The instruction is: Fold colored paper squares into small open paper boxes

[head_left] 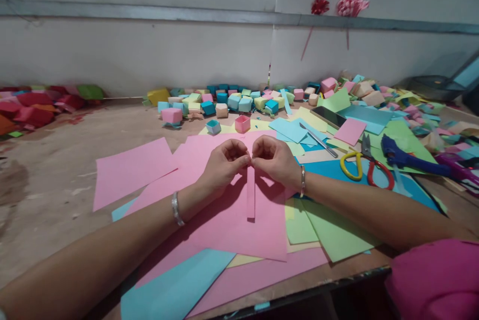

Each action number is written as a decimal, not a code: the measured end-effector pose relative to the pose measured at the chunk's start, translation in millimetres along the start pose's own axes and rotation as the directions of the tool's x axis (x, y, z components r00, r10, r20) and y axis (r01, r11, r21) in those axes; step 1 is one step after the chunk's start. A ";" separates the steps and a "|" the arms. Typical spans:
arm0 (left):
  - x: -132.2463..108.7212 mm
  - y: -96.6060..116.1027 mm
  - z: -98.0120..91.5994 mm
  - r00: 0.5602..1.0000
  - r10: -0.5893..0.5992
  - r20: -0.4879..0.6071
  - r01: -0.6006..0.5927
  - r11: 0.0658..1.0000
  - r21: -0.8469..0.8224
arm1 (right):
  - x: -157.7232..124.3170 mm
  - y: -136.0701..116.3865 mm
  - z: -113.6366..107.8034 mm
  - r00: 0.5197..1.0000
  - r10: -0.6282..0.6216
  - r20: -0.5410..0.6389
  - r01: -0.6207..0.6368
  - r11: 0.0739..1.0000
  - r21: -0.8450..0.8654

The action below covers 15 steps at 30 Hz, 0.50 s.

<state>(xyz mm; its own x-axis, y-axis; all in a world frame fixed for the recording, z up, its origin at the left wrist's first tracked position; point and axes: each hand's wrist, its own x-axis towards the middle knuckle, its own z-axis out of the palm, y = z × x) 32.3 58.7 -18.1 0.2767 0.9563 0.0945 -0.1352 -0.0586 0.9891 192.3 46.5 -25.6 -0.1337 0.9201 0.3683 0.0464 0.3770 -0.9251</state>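
Observation:
A narrow pink paper strip point(251, 195) hangs down from my fingertips over a large pink sheet point(228, 225). My left hand point(227, 162) pinches its top end between thumb and finger. Close beside it, nearly touching, my right hand point(274, 160) pinches the same end from the other side. Just beyond my hands stand a small open pink paper box point(242, 123) and a small open blue one point(213, 127).
Scissors point(368, 162), a blue glue gun point(406, 156), a silver pen-like tool point(319, 139) and a dark phone point(328, 117) lie at the right. Many coloured paper boxes line the wall. Loose pink, green and blue sheets surround my forearms, near the table's front edge.

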 end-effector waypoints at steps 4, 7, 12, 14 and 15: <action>0.5 -1.4 -0.2 0.999 -0.049 -0.016 0.048 0.997 -0.063 | 1.4 1.7 -2.8 0.999 -0.022 0.025 0.022 1.000 -0.022; 0.4 0.0 1.0 0.993 -0.094 -0.067 0.087 0.992 -0.096 | 2.4 3.3 -6.2 0.996 -0.079 0.049 0.084 0.989 -0.125; 1.6 0.6 1.2 0.989 -0.079 -0.126 0.063 0.990 -0.125 | 4.3 0.8 -11.5 0.944 -0.264 0.198 0.324 0.861 -0.392; 2.1 -0.6 0.5 0.987 -0.083 -0.138 0.064 0.989 -0.135 | 4.7 -0.4 -11.9 0.930 -0.295 0.220 0.364 0.825 -0.432; 2.1 -1.1 0.2 0.987 -0.086 -0.138 0.067 0.988 -0.138 | 4.7 -0.8 -11.6 0.930 -0.295 0.220 0.364 0.820 -0.442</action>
<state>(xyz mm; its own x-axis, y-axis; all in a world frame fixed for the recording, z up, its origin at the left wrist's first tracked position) 33.2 60.7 -19.0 0.1537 0.9881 -0.0078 -0.2464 0.0460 0.9681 203.1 51.7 -22.0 -0.3557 0.7211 0.5945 0.4264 0.6913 -0.5834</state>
